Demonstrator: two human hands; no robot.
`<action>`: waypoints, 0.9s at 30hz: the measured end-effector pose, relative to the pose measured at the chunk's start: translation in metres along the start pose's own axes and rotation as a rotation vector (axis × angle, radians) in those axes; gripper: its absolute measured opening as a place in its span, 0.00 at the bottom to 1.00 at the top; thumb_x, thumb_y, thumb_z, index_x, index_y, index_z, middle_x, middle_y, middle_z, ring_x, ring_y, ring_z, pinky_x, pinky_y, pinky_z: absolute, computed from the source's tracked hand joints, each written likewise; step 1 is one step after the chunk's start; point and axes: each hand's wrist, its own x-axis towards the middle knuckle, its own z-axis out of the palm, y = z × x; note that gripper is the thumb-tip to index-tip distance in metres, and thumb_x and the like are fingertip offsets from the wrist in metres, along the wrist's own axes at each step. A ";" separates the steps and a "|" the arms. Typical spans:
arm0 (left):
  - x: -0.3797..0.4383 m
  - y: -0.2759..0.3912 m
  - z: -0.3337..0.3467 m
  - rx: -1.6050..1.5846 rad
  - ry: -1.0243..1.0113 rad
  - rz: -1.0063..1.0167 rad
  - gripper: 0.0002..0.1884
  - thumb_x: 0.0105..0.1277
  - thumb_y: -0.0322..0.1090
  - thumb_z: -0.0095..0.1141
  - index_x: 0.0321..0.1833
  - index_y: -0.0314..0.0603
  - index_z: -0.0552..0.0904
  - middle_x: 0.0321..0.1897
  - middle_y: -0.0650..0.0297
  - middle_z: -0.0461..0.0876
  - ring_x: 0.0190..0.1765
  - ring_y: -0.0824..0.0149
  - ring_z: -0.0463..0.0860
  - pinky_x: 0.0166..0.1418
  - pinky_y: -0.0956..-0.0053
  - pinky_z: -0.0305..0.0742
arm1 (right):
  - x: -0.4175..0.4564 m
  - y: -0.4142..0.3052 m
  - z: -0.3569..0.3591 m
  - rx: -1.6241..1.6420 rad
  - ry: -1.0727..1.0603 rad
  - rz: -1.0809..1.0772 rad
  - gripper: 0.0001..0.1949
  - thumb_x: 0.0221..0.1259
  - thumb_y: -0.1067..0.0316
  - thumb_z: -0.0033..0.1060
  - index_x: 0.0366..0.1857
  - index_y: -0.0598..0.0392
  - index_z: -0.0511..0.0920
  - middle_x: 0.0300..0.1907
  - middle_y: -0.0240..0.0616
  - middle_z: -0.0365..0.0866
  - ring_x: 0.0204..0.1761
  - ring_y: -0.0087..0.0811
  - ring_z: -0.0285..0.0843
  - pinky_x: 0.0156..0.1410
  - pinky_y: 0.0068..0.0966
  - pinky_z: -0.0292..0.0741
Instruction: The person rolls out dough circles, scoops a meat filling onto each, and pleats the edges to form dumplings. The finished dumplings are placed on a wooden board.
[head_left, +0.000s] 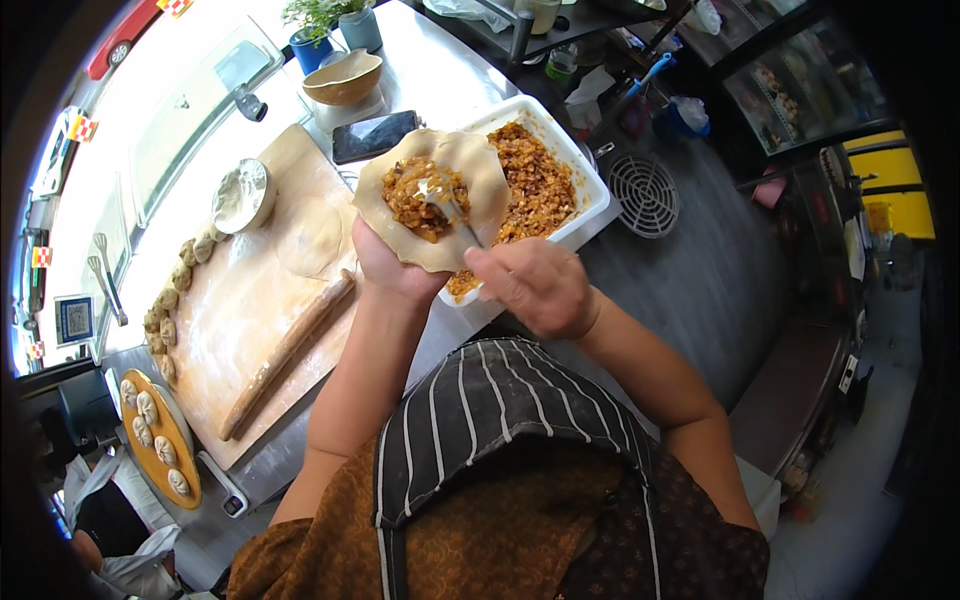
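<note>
My left hand (397, 262) holds up a wide, thin dough wrapper (480, 169) from below, its edge wavy. A mound of chopped filling (409, 199) lies in the middle of the wrapper. In my right hand (536, 289) is a metal spoon (466, 225), its bowl end pressed on the filling. Behind and to the right of the wrapper stands a white plastic tray (598, 196) with more of the chopped filling (536, 180) in it. Part of that tray is hidden by the wrapper and my right hand.
A floured board (225, 300) bears a rolling pin (289, 352), a flat dough round (307, 236), a flour bowl (244, 196) and several dough pieces (182, 276). Beyond lie a phone (373, 137) and a gourd-like bowl (343, 79). Several pleated buns (146, 407) sit on a round board at left.
</note>
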 end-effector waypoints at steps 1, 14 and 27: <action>0.001 0.000 -0.001 0.012 0.052 0.029 0.32 0.81 0.54 0.32 0.75 0.35 0.70 0.71 0.47 0.74 0.73 0.45 0.74 0.78 0.43 0.68 | 0.002 0.003 -0.006 0.002 0.014 0.011 0.20 0.59 0.70 0.71 0.56 0.63 0.83 0.41 0.37 0.82 0.37 0.33 0.83 0.39 0.29 0.81; -0.003 0.011 -0.009 -0.054 -0.185 -0.056 0.33 0.80 0.54 0.31 0.76 0.36 0.69 0.72 0.46 0.74 0.73 0.45 0.74 0.78 0.43 0.67 | 0.023 0.020 -0.018 -0.079 0.008 -0.118 0.18 0.61 0.72 0.69 0.56 0.61 0.83 0.43 0.35 0.80 0.38 0.31 0.82 0.42 0.28 0.82; -0.003 0.015 -0.009 0.017 -0.146 -0.010 0.32 0.81 0.55 0.33 0.76 0.37 0.67 0.72 0.45 0.73 0.73 0.45 0.75 0.77 0.44 0.70 | 0.038 -0.004 -0.024 0.991 0.328 0.966 0.13 0.80 0.67 0.53 0.51 0.67 0.83 0.36 0.40 0.85 0.33 0.23 0.80 0.37 0.21 0.78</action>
